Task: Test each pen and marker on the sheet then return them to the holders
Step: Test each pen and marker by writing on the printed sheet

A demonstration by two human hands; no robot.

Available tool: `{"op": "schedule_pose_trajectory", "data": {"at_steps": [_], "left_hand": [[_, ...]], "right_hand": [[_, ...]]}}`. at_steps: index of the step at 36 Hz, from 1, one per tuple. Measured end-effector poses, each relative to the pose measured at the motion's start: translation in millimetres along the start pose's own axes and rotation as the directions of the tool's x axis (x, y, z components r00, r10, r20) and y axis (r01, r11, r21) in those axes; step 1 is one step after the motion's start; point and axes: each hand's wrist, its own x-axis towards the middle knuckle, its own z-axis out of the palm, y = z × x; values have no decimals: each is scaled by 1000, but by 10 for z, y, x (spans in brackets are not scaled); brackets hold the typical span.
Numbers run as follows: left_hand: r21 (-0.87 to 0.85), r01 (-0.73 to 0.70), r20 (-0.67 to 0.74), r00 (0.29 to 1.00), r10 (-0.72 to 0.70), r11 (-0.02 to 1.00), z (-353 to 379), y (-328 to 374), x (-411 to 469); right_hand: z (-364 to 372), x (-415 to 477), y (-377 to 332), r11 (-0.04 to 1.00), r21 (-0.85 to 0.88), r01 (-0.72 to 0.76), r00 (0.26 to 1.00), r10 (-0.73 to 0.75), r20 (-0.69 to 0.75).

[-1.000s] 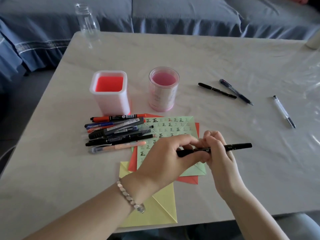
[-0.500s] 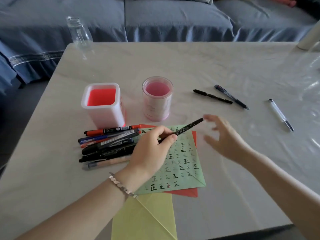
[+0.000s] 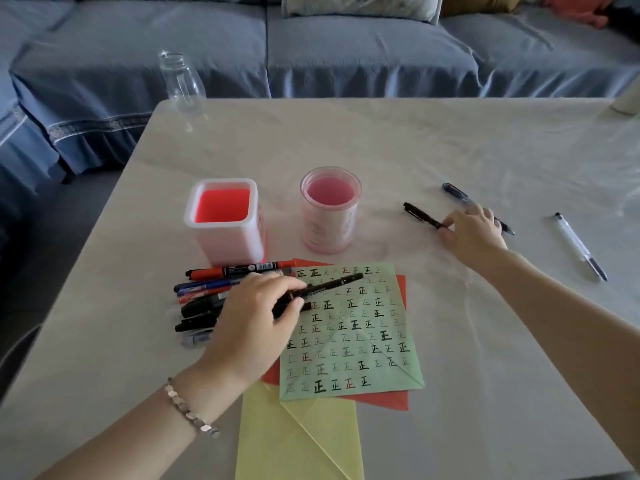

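Observation:
My left hand point(image 3: 254, 317) pinches a black pen point(image 3: 332, 285) low over the left edge of the green sheet point(image 3: 360, 341), which is covered in written marks. Left of the sheet lies a pile of several pens and markers point(image 3: 214, 292). Behind them stand a square pink holder point(image 3: 225, 220) and a round pink holder point(image 3: 330, 209), both without pens. My right hand point(image 3: 472, 230) reaches to the right and its fingers close on a black pen point(image 3: 420, 213) lying on the table. A dark blue pen point(image 3: 460, 195) lies just behind that hand, partly hidden by it.
A clear pen with a black tip point(image 3: 580, 244) lies at the far right. Red point(image 3: 398, 400) and yellow paper point(image 3: 298, 441) lie under the green sheet. A glass bottle point(image 3: 180, 81) stands at the table's back left corner. A blue sofa point(image 3: 346, 46) runs behind the table.
My right hand let go of the black pen it shared with the left and moved right to the black pen on the table. My left hand carried its pen toward the pile.

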Motion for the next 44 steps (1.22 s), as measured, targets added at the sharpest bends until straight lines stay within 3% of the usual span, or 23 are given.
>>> {"op": "schedule_pose_trajectory", "data": {"at_steps": [3,7,10,16,18,21,24,27,30,33,35,44], "left_hand": [[100,-17,-102,994,27,995,-90,-158,-54],[242,3,-232,971,55,970,-221,-363,-79],[305,45,-234,972,29,951,-264,-567,-95],[260,139,-221,972,-81,956,-277,-663,-115],[220,77,-208,978,-31,973,-239,-527,-134],[103,-137,-107,983,148,985,-160,-222,-182],[89,-380,52,925,376,921,-56,56,-247],[120,-469,94,883,461,875,65,231,-299],[42,-432,119,897,425,901,120,315,-335],[-86,-368,119,919,376,926,120,369,-390],[-145,-323,97,936,339,935,119,413,-406],[-171,-285,174,934,314,943,193,470,-459]], "right_hand": [[-20,-229,-20,997,15,73,997,-72,-23],[-120,-694,-139,972,197,130,991,-125,-36],[-171,-1070,-214,951,231,207,978,-206,-31],[-179,-1535,-341,907,332,260,960,-279,10],[-204,-1642,-409,884,372,283,949,-315,26],[-286,-1772,-539,852,431,295,936,-349,50],[-392,-1887,-685,821,485,303,925,-376,59],[-487,-2005,-785,788,532,309,908,-410,80],[-590,-2064,-812,691,696,195,917,-380,119],[-633,-2089,-800,390,920,-25,937,-311,157],[-596,-2124,-826,225,970,-96,955,-254,153],[-220,-2171,-1089,243,956,-164,981,-58,183]]}}
